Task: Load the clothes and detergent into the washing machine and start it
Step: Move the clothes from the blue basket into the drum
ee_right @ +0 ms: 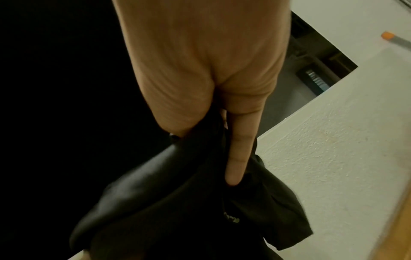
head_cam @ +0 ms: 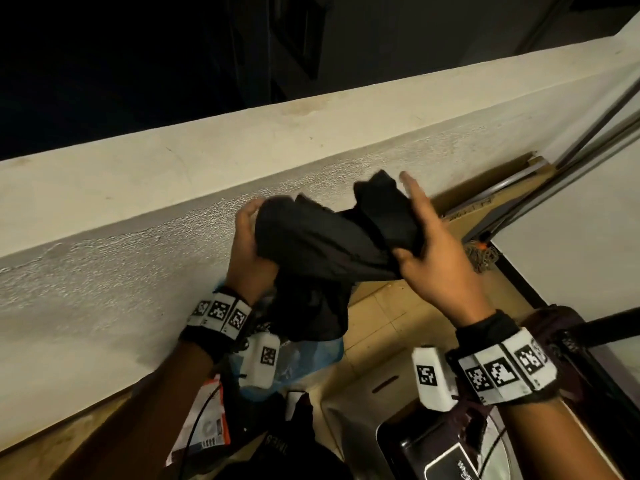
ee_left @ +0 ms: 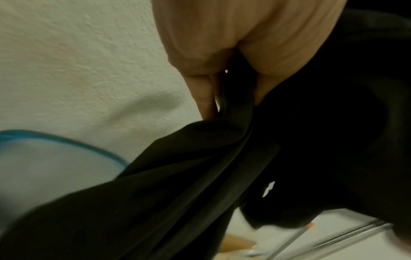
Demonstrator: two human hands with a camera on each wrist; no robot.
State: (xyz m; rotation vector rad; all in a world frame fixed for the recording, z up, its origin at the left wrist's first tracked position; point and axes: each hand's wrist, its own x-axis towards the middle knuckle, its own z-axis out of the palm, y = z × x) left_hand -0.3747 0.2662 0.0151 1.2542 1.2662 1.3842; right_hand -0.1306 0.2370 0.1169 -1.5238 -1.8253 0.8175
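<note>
Two hands on one black garment (head_cam: 322, 244) right now, held up in the air in front of the pale wall (head_cam: 138, 209). Left hand (head_cam: 247, 244) has fabric bunched in curled fingers (ee_left: 205, 98), and the right hand (head_cam: 440, 251) pinches the other end between thumb and fingers (ee_right: 237, 158). The rest droops toward a blue bag (head_cam: 304, 358) below. Looks like early days to me: nothing's visibly in the washing machine (head_cam: 568, 362) at lower right, no detergent spotted, and starting it is a way off. I'd guess this piece goes in next.
</note>
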